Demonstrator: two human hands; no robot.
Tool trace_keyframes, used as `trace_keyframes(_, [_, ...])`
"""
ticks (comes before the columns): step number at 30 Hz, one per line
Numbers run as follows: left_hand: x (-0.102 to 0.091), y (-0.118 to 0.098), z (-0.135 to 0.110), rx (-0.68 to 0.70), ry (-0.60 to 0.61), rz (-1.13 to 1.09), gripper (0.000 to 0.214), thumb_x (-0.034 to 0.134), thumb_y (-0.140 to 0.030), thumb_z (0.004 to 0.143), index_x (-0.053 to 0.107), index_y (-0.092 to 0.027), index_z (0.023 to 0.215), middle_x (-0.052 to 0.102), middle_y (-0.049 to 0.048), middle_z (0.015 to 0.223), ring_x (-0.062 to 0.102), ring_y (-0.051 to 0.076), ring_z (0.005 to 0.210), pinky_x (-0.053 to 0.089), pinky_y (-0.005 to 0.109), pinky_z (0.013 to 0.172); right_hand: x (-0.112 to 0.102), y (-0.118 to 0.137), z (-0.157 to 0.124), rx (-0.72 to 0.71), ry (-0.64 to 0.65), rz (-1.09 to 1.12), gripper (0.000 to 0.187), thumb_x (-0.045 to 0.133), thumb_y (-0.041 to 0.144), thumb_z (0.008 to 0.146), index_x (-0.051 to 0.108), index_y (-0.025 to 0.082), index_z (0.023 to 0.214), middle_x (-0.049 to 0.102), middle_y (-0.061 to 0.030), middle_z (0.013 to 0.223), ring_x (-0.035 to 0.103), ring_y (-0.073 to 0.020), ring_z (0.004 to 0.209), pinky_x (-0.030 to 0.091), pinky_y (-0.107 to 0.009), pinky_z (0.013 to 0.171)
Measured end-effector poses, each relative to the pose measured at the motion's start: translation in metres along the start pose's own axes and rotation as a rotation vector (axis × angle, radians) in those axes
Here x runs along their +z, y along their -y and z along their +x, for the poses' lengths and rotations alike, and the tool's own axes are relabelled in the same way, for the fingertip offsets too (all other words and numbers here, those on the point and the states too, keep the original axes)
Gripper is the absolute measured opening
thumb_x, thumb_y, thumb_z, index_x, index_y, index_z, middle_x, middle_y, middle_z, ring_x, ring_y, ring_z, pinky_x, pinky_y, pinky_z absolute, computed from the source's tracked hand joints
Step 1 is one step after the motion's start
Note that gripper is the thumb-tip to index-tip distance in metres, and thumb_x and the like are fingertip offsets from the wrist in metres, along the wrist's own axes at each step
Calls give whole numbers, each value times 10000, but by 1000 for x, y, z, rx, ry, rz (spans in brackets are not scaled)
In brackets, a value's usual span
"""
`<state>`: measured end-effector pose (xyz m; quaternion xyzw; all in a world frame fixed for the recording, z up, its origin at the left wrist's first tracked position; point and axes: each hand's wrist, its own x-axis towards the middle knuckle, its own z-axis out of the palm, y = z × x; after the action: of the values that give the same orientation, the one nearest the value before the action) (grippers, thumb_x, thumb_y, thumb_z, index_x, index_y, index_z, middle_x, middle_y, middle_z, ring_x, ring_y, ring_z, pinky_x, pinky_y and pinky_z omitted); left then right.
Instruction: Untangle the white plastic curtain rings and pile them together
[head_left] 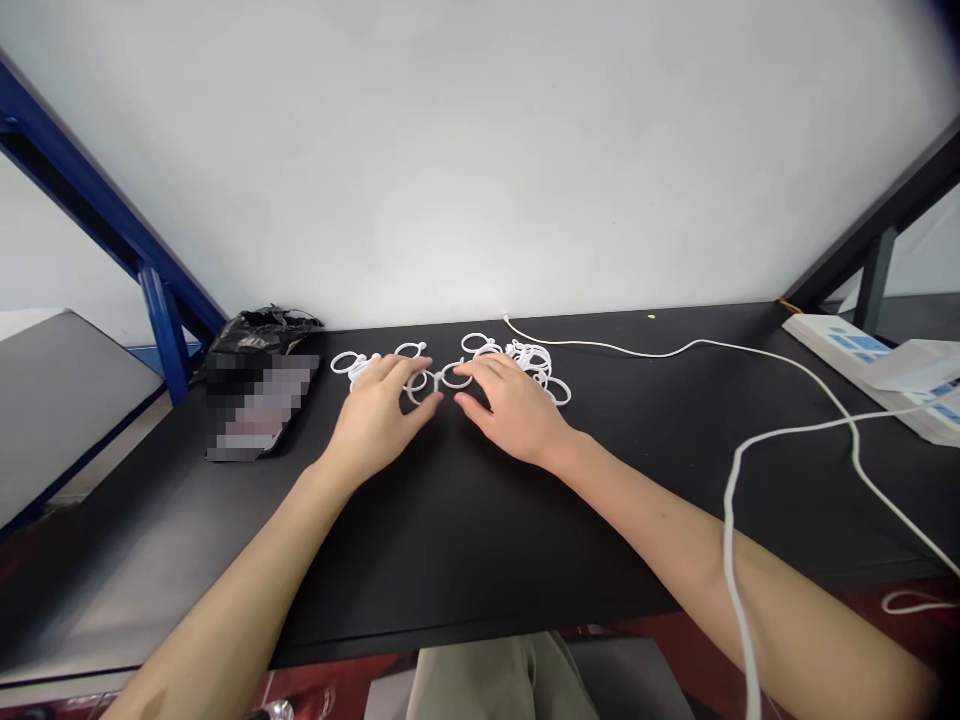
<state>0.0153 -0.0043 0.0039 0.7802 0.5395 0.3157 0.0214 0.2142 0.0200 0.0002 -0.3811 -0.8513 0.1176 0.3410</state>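
Several white plastic rings [480, 346] lie in a loose row near the back of the black table [465, 540]. My left hand [379, 415] rests on the table with its fingers curled onto one ring [422, 385]. My right hand [510, 405] lies beside it, fingers bent, its fingertips touching a neighbouring ring [455, 376]. The two rings sit side by side between my hands. More rings are heaped behind my right hand [536, 362], and others lie behind my left hand [351, 364].
A black bag [259, 335] and a blurred flat object [255, 405] lie at the left. A white cable [750, 440] runs across the right side and over my right forearm. A white power strip [870, 375] sits at the far right. A white wall rises behind the table.
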Motion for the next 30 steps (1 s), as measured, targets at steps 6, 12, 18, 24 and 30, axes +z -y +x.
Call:
trace_keyframes(6, [6,30,10,-112,-194,197,385,535,-384,920,592,-164,1231,664,119,1189,561,297,1115,428,434,994,5,-5,1,-132,196,-264,269,533,263,950,684,122,1123,678,-121,1221,398,-342,1378,418,-538,1093])
trace_keyframes(12, [6,34,12,-150,-198,220,392,522,-411,923,614,-146,1197,662,140,1198,543,323,1128,427,463,983,7,-7,0,-202,177,-181,247,520,55,909,717,179,991,726,-68,1002,547,-238,1066,506,-435,942])
trace_keyframes(18, [-3,2,6,-131,-144,68,278,521,-380,917,652,-201,1085,710,72,1067,603,254,1003,470,372,900,1,4,1,-236,71,-166,233,490,66,926,690,167,994,719,-45,935,525,-217,936,484,-378,885])
trace_keyframes(24, [-6,-16,6,-367,11,-216,285,519,-435,900,687,-207,927,714,-6,707,628,163,619,462,275,630,0,8,2,-311,-31,-112,280,436,55,938,676,198,954,717,-34,915,528,-199,879,487,-352,841])
trace_keyframes(30, [-5,-10,6,-308,9,-174,281,517,-427,901,702,-217,914,692,-26,657,584,136,558,438,255,608,0,8,-1,-146,-118,76,281,460,123,926,610,209,1147,620,-84,1121,592,-196,1018,535,-368,884])
